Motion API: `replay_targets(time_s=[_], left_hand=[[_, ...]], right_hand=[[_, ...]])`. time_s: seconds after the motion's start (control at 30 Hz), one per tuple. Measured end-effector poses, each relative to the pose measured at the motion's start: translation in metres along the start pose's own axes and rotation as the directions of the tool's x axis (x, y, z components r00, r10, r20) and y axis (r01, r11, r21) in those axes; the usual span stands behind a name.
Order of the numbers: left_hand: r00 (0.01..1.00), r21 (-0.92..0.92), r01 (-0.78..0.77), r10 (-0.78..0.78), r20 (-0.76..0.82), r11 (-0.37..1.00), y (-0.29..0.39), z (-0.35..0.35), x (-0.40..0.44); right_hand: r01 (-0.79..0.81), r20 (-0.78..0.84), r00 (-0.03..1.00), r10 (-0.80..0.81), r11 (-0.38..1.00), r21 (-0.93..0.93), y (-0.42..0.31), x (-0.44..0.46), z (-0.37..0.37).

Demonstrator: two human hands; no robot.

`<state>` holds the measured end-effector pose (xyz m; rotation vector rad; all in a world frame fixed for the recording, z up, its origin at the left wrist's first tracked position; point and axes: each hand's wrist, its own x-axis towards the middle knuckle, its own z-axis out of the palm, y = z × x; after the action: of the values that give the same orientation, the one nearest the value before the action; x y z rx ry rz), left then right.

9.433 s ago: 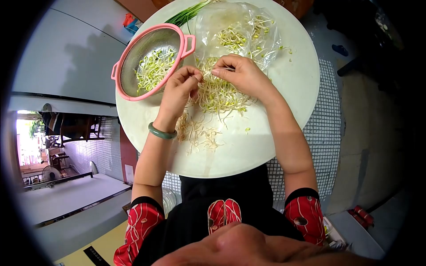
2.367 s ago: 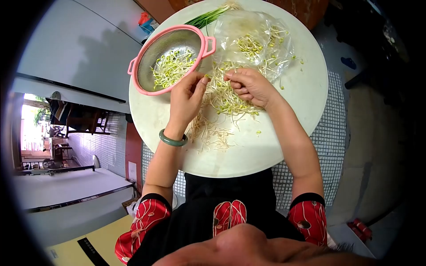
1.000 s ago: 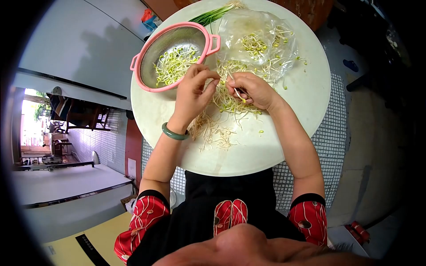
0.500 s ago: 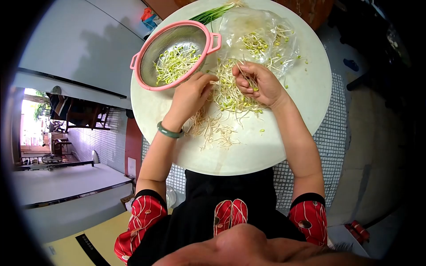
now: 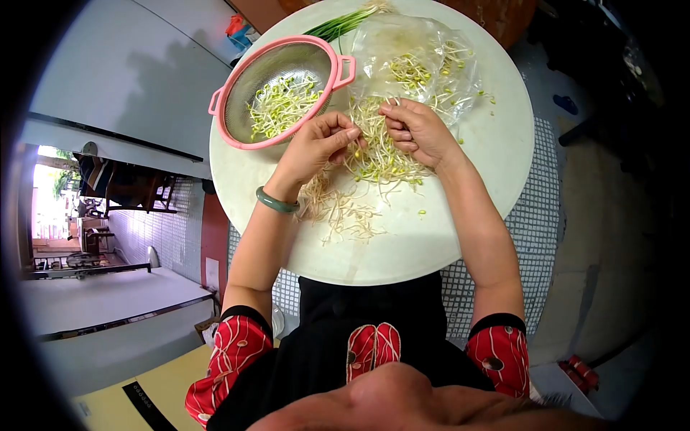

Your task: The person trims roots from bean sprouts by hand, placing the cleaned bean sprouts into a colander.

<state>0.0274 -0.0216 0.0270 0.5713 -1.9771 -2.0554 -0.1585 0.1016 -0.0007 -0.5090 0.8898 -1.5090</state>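
Over a heap of bean sprouts (image 5: pixel 388 158) on the round table, my left hand (image 5: pixel 325 144) is closed, thumb and fingertips pressed together. What it pinches is too small to make out; a green bangle (image 5: pixel 276 201) circles that wrist. Opposite it, my right hand (image 5: pixel 418 131) is closed with curled fingers around bean sprouts, mostly hidden, thumb against forefinger. A pink-rimmed mesh strainer (image 5: pixel 221 118) beyond my left hand holds sprouts (image 5: pixel 280 106). Thin brownish root ends (image 5: pixel 345 218) lie scattered nearer to me, below my left hand.
A clear plastic bag (image 5: pixel 374 43) with more sprouts lies behind my right hand. Green onions (image 5: pixel 341 27) rest at the table's far edge. The pale round table (image 5: pixel 496 165) stands on a tiled floor, with a white cabinet (image 5: pixel 136 79) to the left.
My left hand has turned, showing its thumb and fingertips above the heap. The right hand's fingers have curled in further, and the sprouts seen in it before are now mostly hidden.
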Motion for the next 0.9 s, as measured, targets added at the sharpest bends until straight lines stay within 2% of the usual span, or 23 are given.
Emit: replay_targets(time_s=[0.1,0.2,0.3,0.4,0.53,0.63,0.73,0.83,0.9], left_hand=[[0.999,-0.091,0.028,-0.024,0.046,0.995,0.0,-0.001,0.001],[0.999,-0.058,0.03,-0.031,-0.013,0.998,-0.001,0.006,0.0],[0.998,-0.143,0.056,-0.058,-0.006,0.988,-0.01,0.011,0.001],[0.995,-0.362,0.097,-0.081,0.059,0.927,-0.014,0.015,0.0],[0.981,-0.534,0.193,-0.166,0.098,0.824,-0.019,0.023,-0.004],[0.978,-0.427,0.202,-0.157,0.14,0.881,-0.022,0.024,-0.003],[0.975,-0.419,0.204,-0.147,0.165,0.885,-0.026,0.022,-0.003],[0.986,-0.351,0.163,-0.162,0.033,0.922,-0.019,0.029,-0.009],[0.974,-0.15,-0.041,0.006,-0.227,0.988,-0.011,0.039,-0.012]], right_hand=[[-0.017,-0.023,1.0,0.016,0.999,-0.044,0.0,-0.001,0.001],[-0.035,0.021,0.999,0.037,0.993,-0.11,-0.003,-0.004,0.007],[-0.039,0.066,0.997,0.041,0.999,-0.029,0.0,-0.005,0.009],[-0.032,0.121,0.992,0.033,0.999,-0.004,-0.004,-0.005,0.006],[-0.012,0.124,0.992,0.029,0.99,-0.138,-0.003,-0.009,0.014],[0.009,0.106,0.994,0.014,0.977,-0.214,0.003,-0.006,0.014],[0.026,0.101,0.995,0.005,0.954,-0.297,0.009,-0.001,0.007],[0.031,0.07,0.998,-0.005,0.926,-0.376,0.006,-0.002,0.008],[0.045,-0.012,0.998,-0.057,0.878,-0.476,0.0,-0.004,0.012]])
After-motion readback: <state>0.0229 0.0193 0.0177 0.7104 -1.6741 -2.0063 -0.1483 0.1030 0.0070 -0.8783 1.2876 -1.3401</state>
